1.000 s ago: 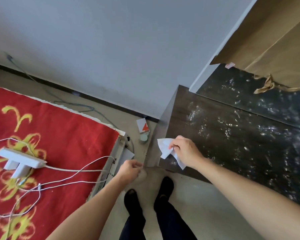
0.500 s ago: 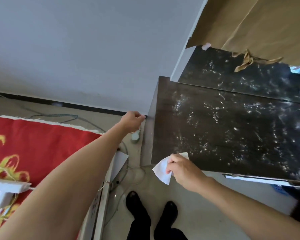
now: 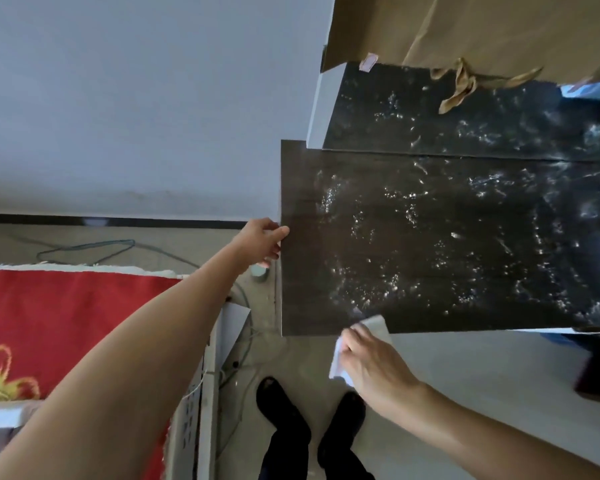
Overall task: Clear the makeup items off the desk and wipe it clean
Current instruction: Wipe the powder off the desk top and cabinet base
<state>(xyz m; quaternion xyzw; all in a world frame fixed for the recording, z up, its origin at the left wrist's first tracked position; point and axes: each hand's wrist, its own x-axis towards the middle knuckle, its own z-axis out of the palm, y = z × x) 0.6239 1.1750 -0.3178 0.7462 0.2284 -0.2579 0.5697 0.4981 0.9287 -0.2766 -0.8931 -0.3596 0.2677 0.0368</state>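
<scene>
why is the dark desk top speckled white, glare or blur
Head view: the flecks on the desk top are likely glare off smears or residue, not blur; head view: the right hand and white wipe look slightly soft; head view: the wide, downward angle slants the wall edges.

Dark brown wood-grain table [image 3: 430,244]: centre-right of frame, flat top speckled with white glinting smears. White crumpled tissue [image 3: 376,325]: lower centre, overlapping table's near edge.

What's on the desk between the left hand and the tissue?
Head view: no item, just dark desktop speckled with pale residue, between the left hand holding its left edge and the tissue in the right hand.
</scene>
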